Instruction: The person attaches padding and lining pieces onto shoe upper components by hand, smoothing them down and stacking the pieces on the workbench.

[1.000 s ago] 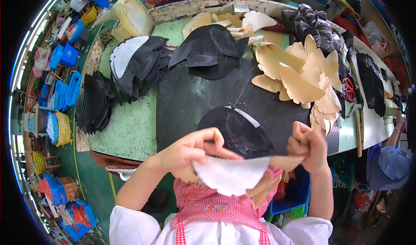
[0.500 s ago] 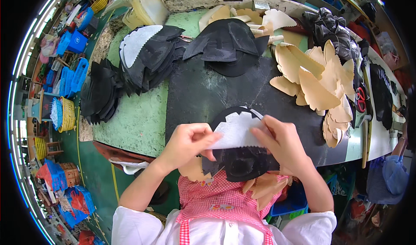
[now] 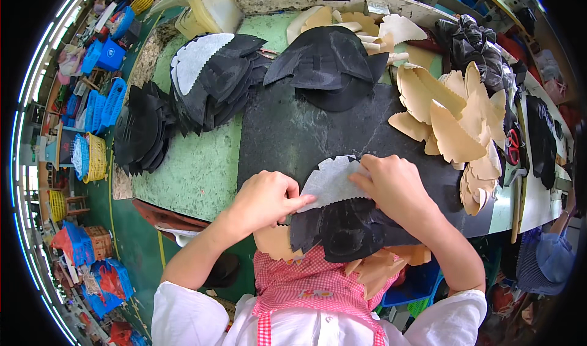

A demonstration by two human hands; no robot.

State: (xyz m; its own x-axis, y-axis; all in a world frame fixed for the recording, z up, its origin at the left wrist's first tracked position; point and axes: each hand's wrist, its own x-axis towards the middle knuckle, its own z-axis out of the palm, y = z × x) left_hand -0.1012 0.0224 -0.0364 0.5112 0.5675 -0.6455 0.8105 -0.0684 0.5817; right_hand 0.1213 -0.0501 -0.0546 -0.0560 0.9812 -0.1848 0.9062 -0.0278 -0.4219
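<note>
At the near edge of the table lies a black cut piece (image 3: 348,230), partly over my apron. On its far part rests a white toothed-edge sheet piece (image 3: 333,182), curved along the far side. My left hand (image 3: 269,198) has its thumb pressed on the white piece's left end, fingers curled. My right hand (image 3: 394,184) grips the white piece's right end, fingertips on its top. What lies under both hands is hidden. Beige cut pieces (image 3: 275,242) stick out beneath the black piece at the table edge.
Ahead is a stack of black curved pieces (image 3: 333,61). Black stacks stand at the left, one topped with white pieces (image 3: 199,58). A heap of beige pieces (image 3: 452,119) lies right, beside red-handled scissors (image 3: 513,147) and a hammer (image 3: 518,193). A translucent container (image 3: 211,9) sits far left.
The white piece has come down flatter onto the black piece, its curved edge now near the black rim. My right hand has moved slightly away from me; the left has shifted little.
</note>
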